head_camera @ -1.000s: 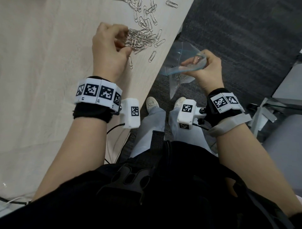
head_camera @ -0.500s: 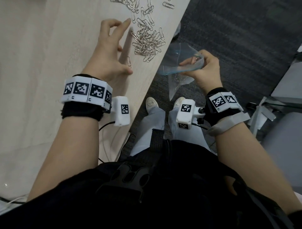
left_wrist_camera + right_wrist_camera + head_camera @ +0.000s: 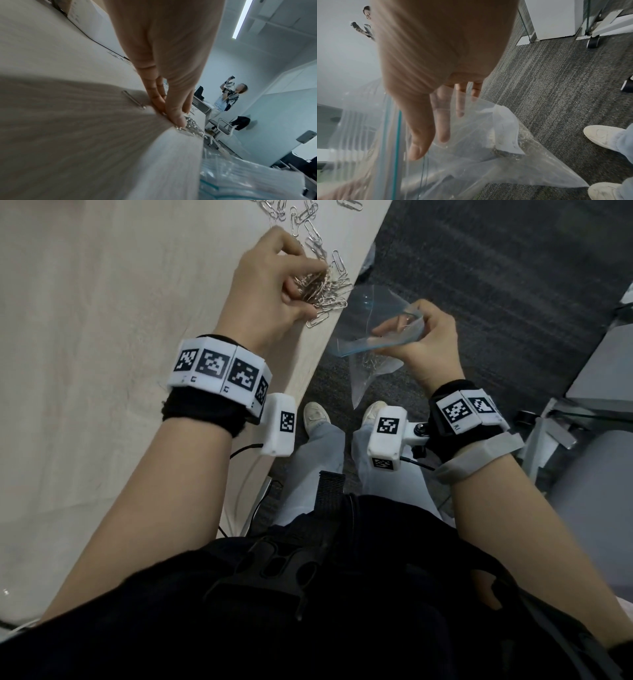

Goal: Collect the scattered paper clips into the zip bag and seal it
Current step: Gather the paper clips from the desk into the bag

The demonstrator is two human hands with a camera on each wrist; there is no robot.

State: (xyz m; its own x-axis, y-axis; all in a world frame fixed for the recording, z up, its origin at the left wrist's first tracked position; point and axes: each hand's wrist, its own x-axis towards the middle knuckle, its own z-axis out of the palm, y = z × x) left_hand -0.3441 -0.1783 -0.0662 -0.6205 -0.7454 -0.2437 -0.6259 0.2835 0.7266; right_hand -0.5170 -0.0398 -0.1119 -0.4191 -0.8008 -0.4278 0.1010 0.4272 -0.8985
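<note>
Silver paper clips (image 3: 330,297) lie in a heap at the table's right edge. My left hand (image 3: 308,289) has its fingers curled round part of that heap, and its thumb (image 3: 178,119) presses on the tabletop beside the clips (image 3: 193,128). More loose clips (image 3: 301,215) are scattered farther back. Just off the edge, my right hand (image 3: 397,326) pinches the rim of the clear zip bag (image 3: 373,313) and holds its mouth open. The bag's teal zip strip (image 3: 397,135) runs beside my thumb (image 3: 419,135). Several clips (image 3: 371,361) lie inside the bag.
The pale wooden table (image 3: 120,371) ends in a slanted right edge, with dark carpet (image 3: 496,285) below. My shoes (image 3: 317,414) stand under the bag. One clip (image 3: 133,100) lies alone left of my fingers. A person (image 3: 226,97) and a chair (image 3: 223,128) are across the room.
Half a second ago my left hand was spread open above the heap. It has since curled round the clips, which now lie closer to the table edge. The right hand keeps the bag in place.
</note>
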